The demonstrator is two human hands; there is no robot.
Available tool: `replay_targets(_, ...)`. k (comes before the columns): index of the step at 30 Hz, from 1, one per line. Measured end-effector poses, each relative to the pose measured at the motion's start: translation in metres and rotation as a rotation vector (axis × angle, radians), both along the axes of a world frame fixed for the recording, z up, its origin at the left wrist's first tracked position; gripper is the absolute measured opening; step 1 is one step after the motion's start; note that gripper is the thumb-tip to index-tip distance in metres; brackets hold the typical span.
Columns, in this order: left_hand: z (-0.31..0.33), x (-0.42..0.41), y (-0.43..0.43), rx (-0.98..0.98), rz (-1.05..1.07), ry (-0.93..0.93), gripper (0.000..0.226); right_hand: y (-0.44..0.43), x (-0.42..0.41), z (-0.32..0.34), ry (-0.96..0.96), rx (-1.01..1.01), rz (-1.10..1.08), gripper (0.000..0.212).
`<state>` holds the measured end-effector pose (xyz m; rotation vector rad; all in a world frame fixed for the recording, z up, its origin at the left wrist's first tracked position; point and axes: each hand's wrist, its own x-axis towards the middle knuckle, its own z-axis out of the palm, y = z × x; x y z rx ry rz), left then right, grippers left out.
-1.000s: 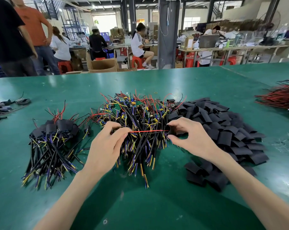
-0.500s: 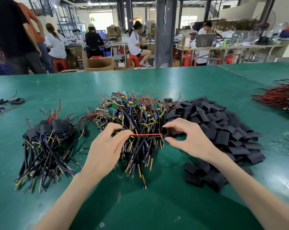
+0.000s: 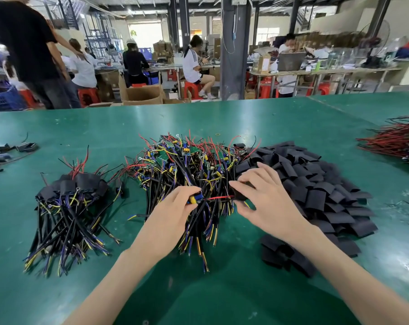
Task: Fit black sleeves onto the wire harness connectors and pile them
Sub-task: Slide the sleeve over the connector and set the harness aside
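Note:
My left hand point(image 3: 173, 213) pinches a harness connector point(image 3: 195, 198) with blue and yellow parts, just above the big heap of unsleeved harnesses point(image 3: 187, 165). A short red wire point(image 3: 218, 197) runs from that connector to my right hand point(image 3: 266, 198), which pinches a black sleeve point(image 3: 240, 195) at the wire's end. To the right lies the heap of loose black sleeves point(image 3: 316, 184). On the left sits the pile of sleeved harnesses point(image 3: 67, 202), black caps at the far end and wire tails toward me.
All of it rests on a green table point(image 3: 198, 289). A bundle of red wires point(image 3: 395, 139) lies at the far right, and dark clips and cables point(image 3: 9, 151) at the far left edge. People work at benches beyond the table.
The hands have come closer together, so the red wire between them shows shorter. The connector with its blue and yellow parts now shows at my left fingertips.

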<state>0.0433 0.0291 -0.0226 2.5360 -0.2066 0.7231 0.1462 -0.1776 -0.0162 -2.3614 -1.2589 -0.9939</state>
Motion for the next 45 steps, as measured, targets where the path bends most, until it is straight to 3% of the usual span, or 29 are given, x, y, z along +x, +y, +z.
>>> replay_targets(3, -0.001, -0.001, 0.0, 0.108, 0.012, -0.017, 0.031, 0.0, 0.0, 0.002, -0.002, -0.072, -0.055, 0.039)
replay_targets(12, -0.007, 0.0, -0.006, -0.062, -0.032, -0.094, 0.027, 0.011, -0.022, -0.003, 0.24, -0.052, 0.106, 0.037)
replay_targets(17, -0.007, 0.001, -0.007, -0.02, -0.057, -0.128, 0.025, 0.014, -0.023, -0.006, 0.366, 0.051, 0.193, 0.042)
replay_targets(26, -0.009, -0.001, -0.008, -0.036, -0.1, -0.134, 0.022, 0.012, -0.02, -0.004, 0.57, 0.113, 0.308, 0.031)
replay_targets(31, -0.01, 0.0, -0.008, -0.057, -0.079, -0.133, 0.024, 0.012, -0.019, -0.006, 0.571, 0.134, 0.34, 0.032)
replay_targets(39, -0.01, 0.001, -0.006, -0.082, -0.032, -0.154, 0.024, 0.015, -0.021, -0.011, 0.403, 0.096, 0.294, 0.037)
replay_targets(45, -0.01, 0.001, -0.006, -0.066, -0.084, -0.146, 0.026, 0.012, -0.02, -0.002, 0.579, 0.135, 0.332, 0.031)
